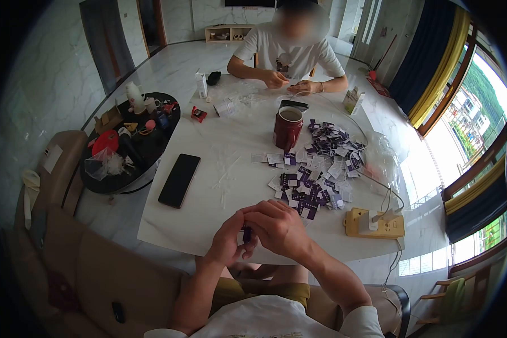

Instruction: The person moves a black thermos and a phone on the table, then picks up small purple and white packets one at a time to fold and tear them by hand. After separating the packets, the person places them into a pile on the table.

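Observation:
My left hand (227,239) and my right hand (277,226) meet just above the table's near edge. Between them a small dark purple tag (247,234) shows, pinched in the left fingers. The right fingers are closed over the top, and what they grip is hidden. Beyond my hands lies a spread of small purple and white tags (305,191), with a denser heap of tags (333,138) farther back. Thin clear plastic strands (224,179) are scattered to the left, beside a black smartphone (179,180).
A dark red mug (288,130) stands behind the tags. At the right edge is a yellow power strip (355,224) with plugged chargers and cables, near a clear plastic bag (382,160). Across the white table (208,222) sits another person (284,53), hands together. A cluttered black side table (130,181) stands left.

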`<state>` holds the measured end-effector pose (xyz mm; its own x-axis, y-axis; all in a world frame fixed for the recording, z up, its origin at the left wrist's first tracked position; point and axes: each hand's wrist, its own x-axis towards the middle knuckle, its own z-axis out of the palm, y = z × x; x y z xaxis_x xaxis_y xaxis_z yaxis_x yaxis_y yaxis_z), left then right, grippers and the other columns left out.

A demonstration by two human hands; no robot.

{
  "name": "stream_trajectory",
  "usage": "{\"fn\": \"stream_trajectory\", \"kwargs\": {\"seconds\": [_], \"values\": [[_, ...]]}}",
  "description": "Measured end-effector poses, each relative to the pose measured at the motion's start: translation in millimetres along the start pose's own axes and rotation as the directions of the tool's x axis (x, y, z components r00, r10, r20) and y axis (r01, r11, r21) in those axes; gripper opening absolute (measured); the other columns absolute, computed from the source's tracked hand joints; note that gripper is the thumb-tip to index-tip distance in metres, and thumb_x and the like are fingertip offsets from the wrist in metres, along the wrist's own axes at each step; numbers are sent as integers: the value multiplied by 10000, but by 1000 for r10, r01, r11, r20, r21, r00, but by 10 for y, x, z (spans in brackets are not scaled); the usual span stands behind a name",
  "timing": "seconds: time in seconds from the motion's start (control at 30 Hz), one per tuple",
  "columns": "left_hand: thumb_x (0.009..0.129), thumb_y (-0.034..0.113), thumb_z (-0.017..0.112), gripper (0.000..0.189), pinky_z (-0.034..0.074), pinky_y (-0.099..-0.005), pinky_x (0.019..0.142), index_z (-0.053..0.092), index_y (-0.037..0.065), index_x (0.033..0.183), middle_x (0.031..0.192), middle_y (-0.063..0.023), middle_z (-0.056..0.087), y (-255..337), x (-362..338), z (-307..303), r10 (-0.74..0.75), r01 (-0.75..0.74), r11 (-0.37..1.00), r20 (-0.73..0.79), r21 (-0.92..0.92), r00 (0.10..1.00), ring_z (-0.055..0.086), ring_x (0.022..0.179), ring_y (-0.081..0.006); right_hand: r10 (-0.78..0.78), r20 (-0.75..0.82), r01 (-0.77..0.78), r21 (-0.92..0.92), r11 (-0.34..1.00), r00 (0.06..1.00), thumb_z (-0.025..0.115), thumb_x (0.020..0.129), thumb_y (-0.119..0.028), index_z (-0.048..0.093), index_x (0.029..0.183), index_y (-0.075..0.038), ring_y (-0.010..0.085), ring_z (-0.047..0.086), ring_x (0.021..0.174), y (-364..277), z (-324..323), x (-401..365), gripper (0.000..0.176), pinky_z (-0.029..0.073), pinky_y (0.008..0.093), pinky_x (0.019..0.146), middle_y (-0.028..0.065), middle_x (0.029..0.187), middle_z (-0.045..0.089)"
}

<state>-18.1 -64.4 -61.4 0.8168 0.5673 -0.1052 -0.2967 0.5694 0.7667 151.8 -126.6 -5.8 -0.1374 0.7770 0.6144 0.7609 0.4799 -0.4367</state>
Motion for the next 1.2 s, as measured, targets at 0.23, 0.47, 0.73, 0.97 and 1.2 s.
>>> {"fn": "stream_trajectory", "kwargs": {"seconds": [0.23, 0.47, 0.73, 0.97, 1.2], "values": [[1101, 474, 432, 381, 363, -275, 392, 555, 117, 1150, 810, -37, 529, 26, 19, 64, 55, -63, 996, -133, -61, 990, 504, 559, -136, 377, -168, -332, 244, 911, 911, 698, 907, 20, 706, 961, -5, 236, 655, 679, 103, -391, 80, 60, 521, 309, 621, 115, 858, 671], [1086, 463, 478, 336, 358, -287, 396, 540, 154, 1204, 799, -36, 528, -13, 9, -37, 28, -45, 969, -76, -244, 997, 494, 542, -139, 122, 29, -125, 263, 957, 992, 717, 864, 55, 679, 934, 4, 294, 693, 752, -79, -387, 264, 94, 541, 358, 654, 131, 867, 681], [1084, 502, 466, 414, 370, -291, 430, 558, 103, 1144, 819, -35, 538, 124, -39, 15, -16, 10, 973, -25, -229, 1000, 502, 556, -123, 195, -26, -180, 272, 945, 981, 723, 864, 44, 703, 972, 4, 199, 697, 749, 2, -410, 248, 118, 535, 312, 646, 108, 860, 700], [1092, 512, 429, 484, 367, -272, 447, 580, 75, 947, 837, -34, 533, 62, -3, -21, -52, 43, 983, -42, -176, 998, 465, 591, -117, 449, -231, -328, 419, 846, 863, 704, 909, 9, 713, 988, 23, 128, 704, 683, 257, -321, 529, 81, 540, 247, 643, 90, 832, 738], [1094, 487, 442, 416, 269, -236, 454, 521, 139, 881, 759, -15, 463, 66, -47, -30, -17, 10, 971, -30, -238, 999, 345, 541, -87, -238, -26, 227, -227, 947, 971, 756, 856, -102, 725, 942, -64, 228, 724, 822, 611, 293, 859, 100, 543, 382, 782, 52, 915, 744]]}}
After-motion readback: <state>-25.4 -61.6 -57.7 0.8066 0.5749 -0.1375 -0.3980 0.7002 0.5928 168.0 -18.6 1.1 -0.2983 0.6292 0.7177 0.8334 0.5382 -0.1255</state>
